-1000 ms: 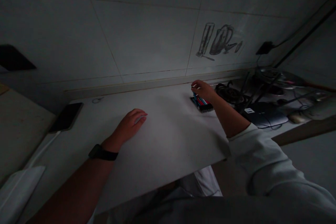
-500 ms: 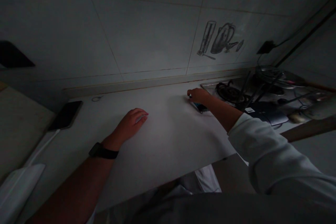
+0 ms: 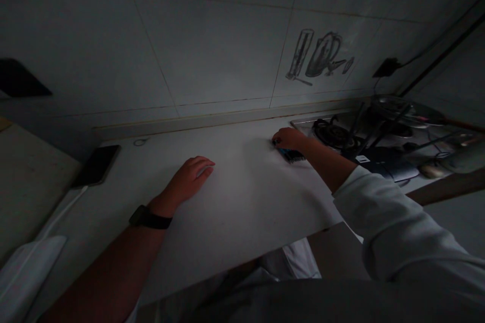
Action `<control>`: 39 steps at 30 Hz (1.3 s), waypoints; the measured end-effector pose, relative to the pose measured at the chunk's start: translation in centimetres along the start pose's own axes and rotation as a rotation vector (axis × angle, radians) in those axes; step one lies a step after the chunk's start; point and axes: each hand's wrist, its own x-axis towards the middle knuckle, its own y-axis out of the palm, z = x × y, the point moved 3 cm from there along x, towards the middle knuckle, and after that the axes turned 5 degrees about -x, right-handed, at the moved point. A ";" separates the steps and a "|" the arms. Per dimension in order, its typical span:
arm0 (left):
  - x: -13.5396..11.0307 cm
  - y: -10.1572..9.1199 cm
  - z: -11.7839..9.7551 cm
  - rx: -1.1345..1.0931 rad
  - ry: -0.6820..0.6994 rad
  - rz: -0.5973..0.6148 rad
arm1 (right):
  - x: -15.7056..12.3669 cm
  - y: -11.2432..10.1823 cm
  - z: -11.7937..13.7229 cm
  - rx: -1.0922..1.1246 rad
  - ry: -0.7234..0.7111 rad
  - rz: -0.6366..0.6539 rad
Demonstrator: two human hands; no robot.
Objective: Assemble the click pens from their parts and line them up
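My left hand (image 3: pixel 188 180) rests on the white countertop (image 3: pixel 235 202), thumb apart from the loosely bent fingers, holding nothing. A dark watch (image 3: pixel 149 218) is on that wrist. Farther right, my right hand (image 3: pixel 288 140) is closed in a pinch near the stove's corner. Something small and dark shows at its fingertips; its kind is too dim to tell. Under the palm lies a dark object with a blue part and a ribbed edge (image 3: pixel 293 156), partly covered by the hand.
A phone (image 3: pixel 96 165) with a white cable lies at left, near a metal ring (image 3: pixel 140 142). At right are a gas burner (image 3: pixel 333 132), a black device with upright antennas (image 3: pixel 386 162) and a lidded pan (image 3: pixel 401 110). The tiled wall (image 3: pixel 212 50) bounds the back.
My right hand has shifted very slightly, and more of the dark ribbed object shows beneath it. The left hand stays in place.
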 end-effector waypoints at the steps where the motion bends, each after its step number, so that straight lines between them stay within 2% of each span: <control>1: 0.0 0.0 0.0 -0.001 0.001 0.001 | 0.0 0.1 0.1 -0.005 0.005 -0.013; 7: 0.1 -0.1 -0.2 -0.005 0.006 -0.002 | 0.1 0.7 -0.4 -0.011 0.075 -0.041; 16: 0.1 0.0 0.0 0.005 0.008 -0.002 | -0.2 0.9 -0.8 0.000 0.042 -0.049; 20: 0.0 0.0 0.1 0.020 -0.002 0.000 | -0.4 -0.3 -0.4 0.043 0.090 -0.062; 23: 0.1 0.0 0.0 0.045 -0.013 0.006 | -0.6 -2.5 0.5 0.093 0.089 -0.131; 27: 0.1 -0.2 -0.2 0.067 -0.030 0.015 | -1.9 -6.7 3.9 0.162 -0.013 -0.306; 30: 0.1 -0.3 -0.6 0.059 -0.042 0.025 | -3.7 -9.3 8.1 0.229 -0.144 -0.421; 32: 0.1 -0.4 -0.8 0.051 -0.044 0.029 | -4.9 -10.3 11.2 0.275 -0.244 -0.475; 35: 0.0 -0.4 -1.0 0.050 -0.037 0.034 | -6.3 -10.0 15.2 0.328 -0.385 -0.536; 39: 0.1 -0.2 -1.1 0.049 -0.014 0.033 | -6.7 -6.5 18.8 0.380 -0.529 -0.568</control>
